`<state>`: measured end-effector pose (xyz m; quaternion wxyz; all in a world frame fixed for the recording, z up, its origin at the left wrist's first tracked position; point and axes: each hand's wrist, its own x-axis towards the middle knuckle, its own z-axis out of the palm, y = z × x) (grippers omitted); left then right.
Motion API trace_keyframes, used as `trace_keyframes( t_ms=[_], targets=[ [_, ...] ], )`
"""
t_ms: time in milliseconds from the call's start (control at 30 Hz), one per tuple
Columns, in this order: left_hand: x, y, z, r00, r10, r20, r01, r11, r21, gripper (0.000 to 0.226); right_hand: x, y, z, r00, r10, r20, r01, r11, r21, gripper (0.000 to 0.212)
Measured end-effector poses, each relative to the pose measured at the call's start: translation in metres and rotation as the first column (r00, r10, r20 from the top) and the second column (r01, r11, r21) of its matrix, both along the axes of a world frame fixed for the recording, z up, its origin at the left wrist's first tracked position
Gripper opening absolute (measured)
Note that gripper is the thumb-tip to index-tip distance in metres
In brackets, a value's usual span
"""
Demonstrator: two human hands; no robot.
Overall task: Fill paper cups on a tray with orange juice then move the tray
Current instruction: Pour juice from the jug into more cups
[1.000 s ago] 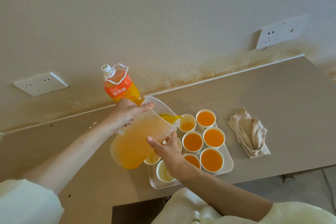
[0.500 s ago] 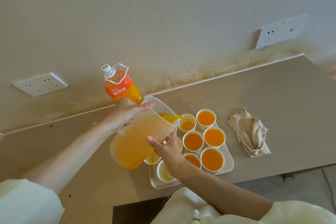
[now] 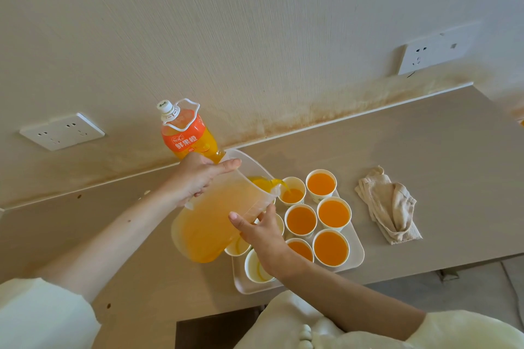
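A clear plastic pitcher (image 3: 209, 224) of orange juice is tilted to the right over a white tray (image 3: 357, 252) of paper cups. My left hand (image 3: 195, 176) grips its handle at the back rim. My right hand (image 3: 259, 231) holds the pitcher's lower side near the spout. Juice streams from the spout into the back-left cup (image 3: 292, 193), which is partly filled. Several cups on the tray's right side, such as one at the front (image 3: 331, 248), are full. An empty cup (image 3: 256, 268) stands at the tray's front left, partly behind my right wrist.
An orange juice bottle (image 3: 185, 133) stands behind the pitcher against the wall. A crumpled beige cloth (image 3: 390, 208) lies on the counter right of the tray. The counter's front edge runs just below the tray. Wall sockets (image 3: 61, 131) sit left and right (image 3: 433, 51).
The juice level in the back-left cup has risen a little. Both hands and the pitcher keep nearly the same pose.
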<state>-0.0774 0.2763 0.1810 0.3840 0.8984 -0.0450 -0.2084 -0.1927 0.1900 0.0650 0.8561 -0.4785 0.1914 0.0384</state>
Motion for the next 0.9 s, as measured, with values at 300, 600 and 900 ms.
trace_keyframes(
  t_ms=[300, 600, 900],
  targets=[
    [0.0003, 0.0005, 0.0008, 1.0, -0.014, 0.005, 0.014, 1.0, 0.007, 0.059, 0.002, 0.0016, -0.0043, 1.0, 0.015, -0.001, -0.015, 1.0, -0.001, 0.087],
    [0.002, -0.0002, 0.0006, 1.0, -0.023, 0.001, 0.023, 1.0, 0.001, 0.06, 0.0038, 0.002, -0.0051, 1.0, 0.008, 0.006, -0.008, 1.0, 0.013, 0.085],
    [0.0043, -0.0007, -0.0017, 1.0, -0.013, -0.003, 0.013, 1.0, 0.006, 0.06, 0.0034, 0.0003, -0.0033, 1.0, 0.011, 0.0, -0.011, 1.0, 0.01, 0.068]
  ],
)
